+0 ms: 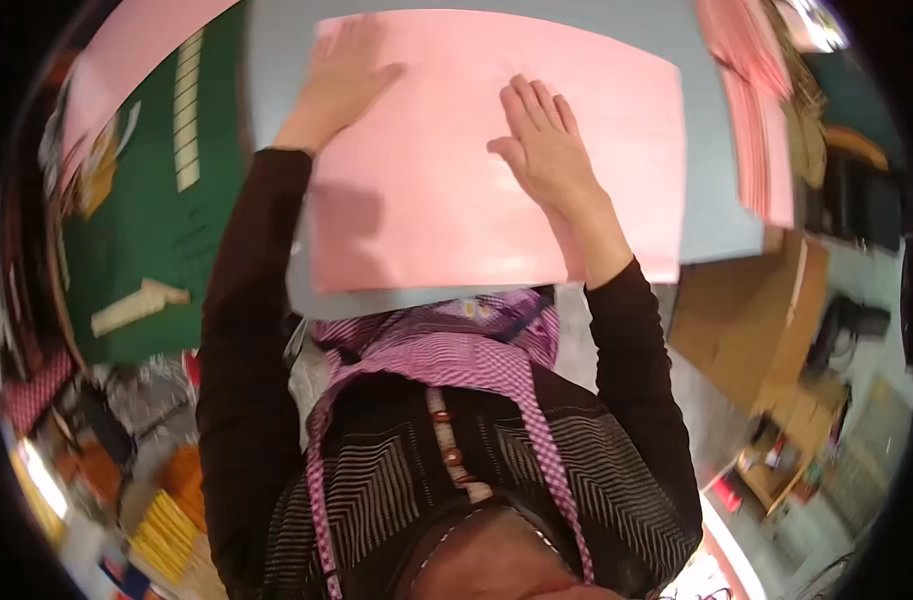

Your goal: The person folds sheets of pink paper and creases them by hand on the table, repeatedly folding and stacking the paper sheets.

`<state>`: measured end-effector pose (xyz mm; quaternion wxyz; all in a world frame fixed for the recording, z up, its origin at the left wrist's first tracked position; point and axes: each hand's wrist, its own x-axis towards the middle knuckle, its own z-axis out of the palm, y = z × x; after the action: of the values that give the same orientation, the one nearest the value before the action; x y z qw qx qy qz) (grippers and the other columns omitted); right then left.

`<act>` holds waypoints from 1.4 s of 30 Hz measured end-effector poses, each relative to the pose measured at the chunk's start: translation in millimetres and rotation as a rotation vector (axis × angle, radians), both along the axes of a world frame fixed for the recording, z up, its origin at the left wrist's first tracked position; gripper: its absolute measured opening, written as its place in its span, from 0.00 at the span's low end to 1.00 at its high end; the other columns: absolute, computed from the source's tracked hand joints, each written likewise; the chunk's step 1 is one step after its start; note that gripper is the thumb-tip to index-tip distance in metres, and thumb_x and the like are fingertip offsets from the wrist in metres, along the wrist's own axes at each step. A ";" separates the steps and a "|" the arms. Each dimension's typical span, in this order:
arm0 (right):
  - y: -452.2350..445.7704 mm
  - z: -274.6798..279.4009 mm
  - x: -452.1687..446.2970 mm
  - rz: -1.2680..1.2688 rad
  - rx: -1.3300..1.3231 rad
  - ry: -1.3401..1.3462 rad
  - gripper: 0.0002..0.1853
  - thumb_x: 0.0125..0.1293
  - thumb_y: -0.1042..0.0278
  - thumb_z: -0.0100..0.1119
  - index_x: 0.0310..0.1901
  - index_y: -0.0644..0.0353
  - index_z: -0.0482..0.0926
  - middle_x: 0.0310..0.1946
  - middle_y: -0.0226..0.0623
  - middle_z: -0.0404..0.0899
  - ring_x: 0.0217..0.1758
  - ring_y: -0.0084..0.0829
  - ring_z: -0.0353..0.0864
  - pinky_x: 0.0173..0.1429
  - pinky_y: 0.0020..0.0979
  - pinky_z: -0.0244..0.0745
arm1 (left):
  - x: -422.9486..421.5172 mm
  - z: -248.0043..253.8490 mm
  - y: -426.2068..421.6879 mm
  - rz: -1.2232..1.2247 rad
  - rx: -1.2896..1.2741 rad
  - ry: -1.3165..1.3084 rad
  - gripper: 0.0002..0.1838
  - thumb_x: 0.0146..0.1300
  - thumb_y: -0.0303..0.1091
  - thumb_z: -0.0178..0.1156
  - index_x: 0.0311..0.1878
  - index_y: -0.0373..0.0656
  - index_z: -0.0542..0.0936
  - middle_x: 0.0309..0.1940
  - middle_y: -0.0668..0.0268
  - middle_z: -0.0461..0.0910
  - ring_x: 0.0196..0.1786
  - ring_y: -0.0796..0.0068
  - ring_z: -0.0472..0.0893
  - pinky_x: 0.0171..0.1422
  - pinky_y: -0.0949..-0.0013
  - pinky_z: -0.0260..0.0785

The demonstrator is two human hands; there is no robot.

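Observation:
A large pink sheet [437,190] lies on the grey-blue table top [717,210] in front of me. My left hand [345,82] rests over the sheet's far left part, thumb held out to the side, its fingertips slightly blurred. Over the right half, my right hand [547,140] is palm down with the fingers stretched and the thumb apart. Neither hand grips anything. Whether the sheet is one layer or several cannot be made out.
Stacked pink pieces [757,150] sit at the table's right edge. On the left, a green surface [147,245] carries a cream strip with dark marks [187,110] and a cream folded piece [137,305]. A brown cardboard box [732,320] stands at the lower right.

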<state>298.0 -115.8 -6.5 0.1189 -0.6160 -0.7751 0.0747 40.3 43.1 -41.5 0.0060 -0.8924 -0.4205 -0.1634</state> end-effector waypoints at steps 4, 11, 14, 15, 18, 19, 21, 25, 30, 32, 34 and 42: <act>-64.4 -10.9 105.3 -0.379 0.026 -0.106 0.33 0.71 0.52 0.44 0.70 0.64 0.56 0.73 0.49 0.53 0.77 0.47 0.47 0.78 0.48 0.39 | -2.9 0.9 2.0 -0.001 0.046 0.162 0.38 0.69 0.59 0.45 0.73 0.41 0.56 0.75 0.57 0.52 0.78 0.57 0.49 0.78 0.50 0.39; -166.0 -21.0 216.5 -0.710 0.059 -0.271 0.32 0.74 0.50 0.38 0.72 0.63 0.54 0.74 0.51 0.50 0.78 0.48 0.45 0.77 0.52 0.37 | -9.0 -6.5 7.7 0.021 0.037 0.193 0.38 0.70 0.60 0.41 0.75 0.43 0.54 0.76 0.59 0.50 0.78 0.57 0.48 0.78 0.50 0.39; -124.1 -16.0 181.2 -0.539 0.106 -0.222 0.33 0.74 0.47 0.37 0.73 0.59 0.53 0.75 0.46 0.49 0.79 0.47 0.44 0.78 0.50 0.37 | -10.9 -6.8 7.1 0.016 0.032 0.198 0.38 0.70 0.60 0.40 0.75 0.44 0.54 0.76 0.59 0.49 0.78 0.57 0.48 0.78 0.50 0.38; -105.5 -13.4 164.8 -0.406 0.119 -0.206 0.33 0.74 0.46 0.36 0.73 0.58 0.54 0.75 0.45 0.50 0.79 0.46 0.44 0.78 0.48 0.37 | -9.3 -4.9 8.3 0.011 0.032 0.187 0.38 0.70 0.60 0.40 0.75 0.44 0.54 0.76 0.59 0.49 0.78 0.57 0.48 0.78 0.50 0.38; -58.3 -14.6 125.0 -0.227 0.151 -0.096 0.33 0.74 0.45 0.35 0.73 0.56 0.54 0.75 0.42 0.51 0.79 0.44 0.44 0.79 0.45 0.37 | -5.2 2.3 4.5 0.039 -0.003 0.225 0.38 0.70 0.60 0.40 0.75 0.44 0.53 0.77 0.59 0.49 0.78 0.56 0.47 0.78 0.50 0.37; -50.1 -15.0 122.2 -0.215 0.154 -0.080 0.33 0.74 0.45 0.35 0.73 0.56 0.54 0.75 0.42 0.51 0.79 0.44 0.44 0.79 0.45 0.37 | -4.9 4.0 2.7 0.052 0.000 0.240 0.38 0.70 0.60 0.40 0.75 0.44 0.53 0.77 0.59 0.49 0.78 0.56 0.47 0.78 0.50 0.37; -35.4 -17.5 115.8 -0.213 0.097 -0.162 0.32 0.74 0.45 0.34 0.73 0.57 0.54 0.74 0.43 0.52 0.79 0.43 0.44 0.79 0.43 0.38 | -4.9 6.8 -0.1 0.018 0.066 0.213 0.39 0.69 0.60 0.43 0.73 0.41 0.57 0.75 0.55 0.52 0.77 0.53 0.50 0.78 0.48 0.39; -31.7 -26.0 118.9 -0.201 0.139 -0.182 0.31 0.74 0.46 0.35 0.72 0.57 0.56 0.74 0.43 0.52 0.78 0.43 0.45 0.78 0.44 0.39 | 2.7 14.7 -8.0 0.049 0.081 0.235 0.39 0.69 0.59 0.45 0.74 0.42 0.55 0.76 0.56 0.51 0.77 0.51 0.48 0.78 0.48 0.37; -30.1 -22.8 119.2 -0.187 0.117 -0.127 0.31 0.74 0.50 0.38 0.72 0.58 0.56 0.74 0.44 0.53 0.78 0.46 0.46 0.77 0.47 0.40 | 85.2 47.6 -118.8 -0.232 0.055 -0.078 0.41 0.64 0.60 0.52 0.68 0.34 0.64 0.70 0.47 0.60 0.74 0.47 0.56 0.76 0.43 0.43; -27.4 -30.4 124.4 -0.195 0.109 -0.144 0.31 0.73 0.51 0.39 0.72 0.59 0.56 0.74 0.44 0.52 0.78 0.46 0.46 0.77 0.46 0.40 | 113.1 52.0 -190.2 -0.425 -0.181 -0.260 0.43 0.61 0.61 0.54 0.67 0.32 0.64 0.71 0.45 0.58 0.74 0.47 0.56 0.75 0.42 0.43; -25.6 -28.7 127.8 -0.169 0.071 -0.171 0.31 0.73 0.52 0.40 0.72 0.59 0.56 0.74 0.44 0.52 0.78 0.45 0.45 0.77 0.46 0.40 | 128.9 56.3 -233.4 -0.447 -0.258 -0.207 0.46 0.59 0.63 0.54 0.67 0.30 0.64 0.70 0.45 0.59 0.74 0.49 0.56 0.75 0.45 0.44; -26.0 -29.7 126.6 -0.194 0.025 -0.189 0.31 0.75 0.49 0.32 0.74 0.55 0.53 0.76 0.39 0.48 0.80 0.42 0.42 0.78 0.46 0.35 | 96.2 31.3 -270.0 -0.341 -0.116 -0.045 0.48 0.58 0.67 0.52 0.66 0.29 0.65 0.71 0.48 0.58 0.74 0.53 0.55 0.75 0.46 0.42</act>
<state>424.6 -141.8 -36.2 0.0595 -0.6909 -0.7205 -0.0052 136.5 -226.8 -10.1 -0.0828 -0.9457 -0.2720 -0.1574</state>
